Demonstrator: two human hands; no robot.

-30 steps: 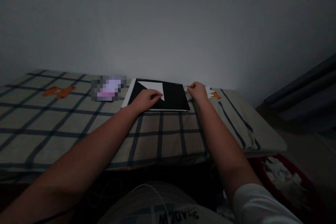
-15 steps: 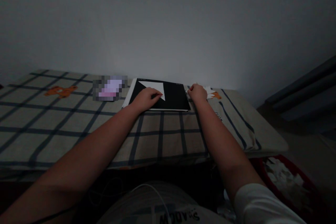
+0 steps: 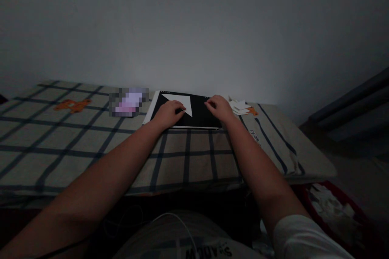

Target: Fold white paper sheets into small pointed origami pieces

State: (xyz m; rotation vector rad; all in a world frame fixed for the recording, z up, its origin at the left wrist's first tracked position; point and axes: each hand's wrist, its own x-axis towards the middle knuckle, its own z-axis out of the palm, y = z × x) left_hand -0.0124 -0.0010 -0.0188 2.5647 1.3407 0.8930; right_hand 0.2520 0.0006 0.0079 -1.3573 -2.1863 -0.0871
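A black board lies on the checked cloth near the wall. On it rests a white folded paper triangle. My left hand presses its fingertips on the triangle's lower edge. My right hand hovers over the board's right part, fingers curled, with nothing visible in it. A small pile of white paper pieces lies just right of the board.
A pixelated pale object sits left of the board. Orange bear prints mark the cloth. A red basket with white scraps stands low at the right. A white cable crosses my lap.
My right hand left the paper pile at the right and moved left onto the black board. My left hand stayed on the triangle.
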